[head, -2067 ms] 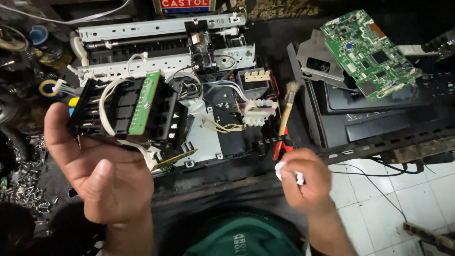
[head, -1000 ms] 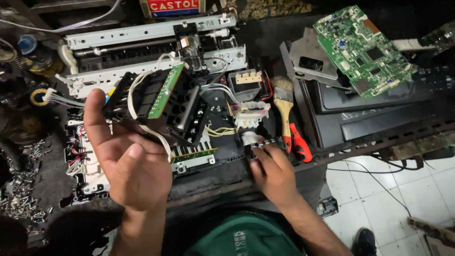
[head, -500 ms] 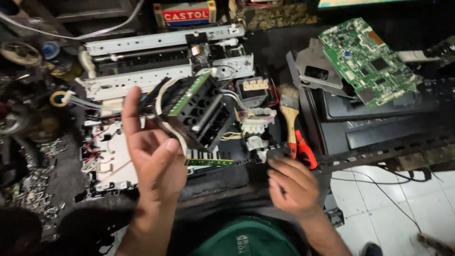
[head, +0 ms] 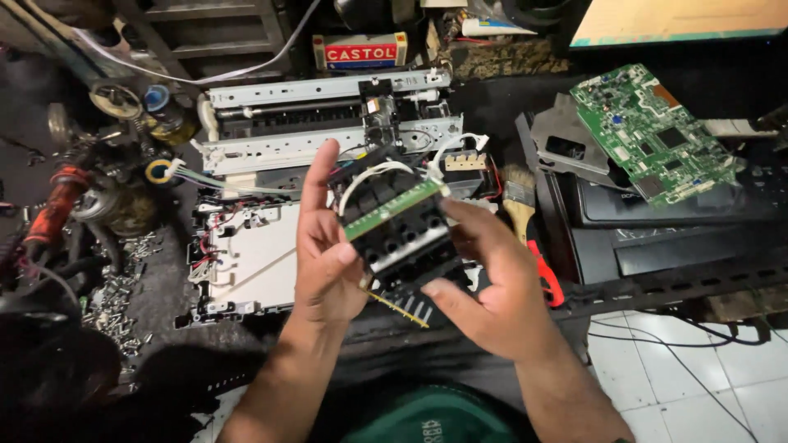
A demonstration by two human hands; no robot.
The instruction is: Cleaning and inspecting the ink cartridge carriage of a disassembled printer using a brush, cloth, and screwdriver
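A: What are the 2 hands doing?

B: Both grip 1 part, a black carriage block (head: 402, 230) with a narrow green circuit strip (head: 392, 210) across its top. It sits at the centre of the view, lifted above the worktop (head: 509, 107). The left hand (head: 328, 246) clasps it from 9 o'clock, forefinger stretched up toward 12 and thumb pressed on the front edge. The right hand (head: 492, 283) closes on it from 3 o'clock, fingers over the top right corner and thumb under the lower edge.

A: Anything attached to the block?

B: White wires (head: 369, 174) loop out of its top, toward 12 o'clock. A thin yellowish strip (head: 398, 309) pokes out below, toward 6.

A: What lies behind it?

B: At 12 o'clock, the stripped printer frame (head: 328, 123) with its grey metal rails. At 9 o'clock of the block, just beside the left hand, a white plastic base plate (head: 250, 262). Further toward 9, loose screws (head: 115, 303) lie in a heap, well apart from the hands.

A: And on the right?

B: Just beside the right hand at 2 o'clock, a paintbrush (head: 519, 197) with a wooden handle, and red-handled pliers (head: 546, 275) touching it. Far out toward 2 o'clock, a green circuit board (head: 657, 131) lies tilted on a black printer casing (head: 681, 238), with a grey metal bracket (head: 566, 139) next to it.
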